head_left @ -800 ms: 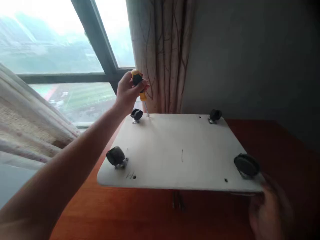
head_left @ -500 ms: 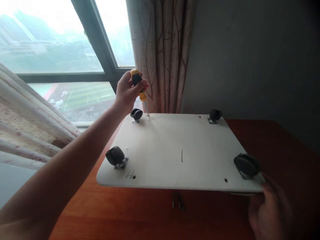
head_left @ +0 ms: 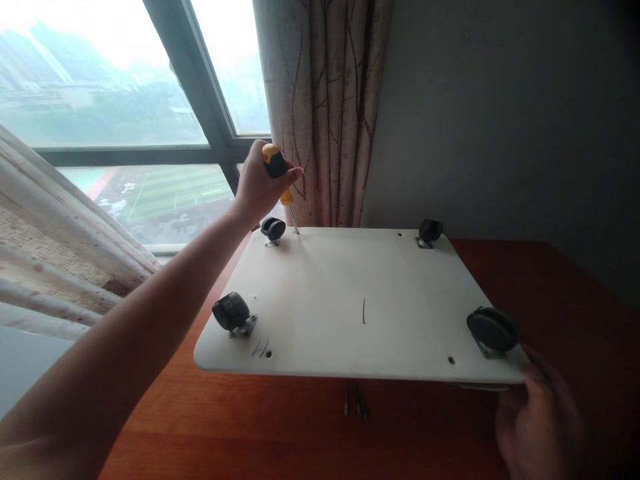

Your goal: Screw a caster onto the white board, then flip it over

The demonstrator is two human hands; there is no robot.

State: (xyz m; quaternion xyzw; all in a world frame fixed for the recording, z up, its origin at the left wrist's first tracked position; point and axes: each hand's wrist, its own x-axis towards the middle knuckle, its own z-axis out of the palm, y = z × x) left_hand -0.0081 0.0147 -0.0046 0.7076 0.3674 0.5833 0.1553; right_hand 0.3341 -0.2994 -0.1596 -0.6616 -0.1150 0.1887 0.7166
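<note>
The left hand (head_left: 264, 181) is wrapped round a screwdriver (head_left: 275, 162), its tip meeting the white board (head_left: 325, 293) at the far left, angled perhaps to bear down there. The right hand (head_left: 537, 413) grips the board's near-right corner, likely steadying it. Casters (head_left: 231, 311) stand up near the board's corners, so it seems underside-up on the table (head_left: 210, 420).

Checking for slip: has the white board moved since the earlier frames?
No. The white board shows no visible shift either way against the window frame.
</note>
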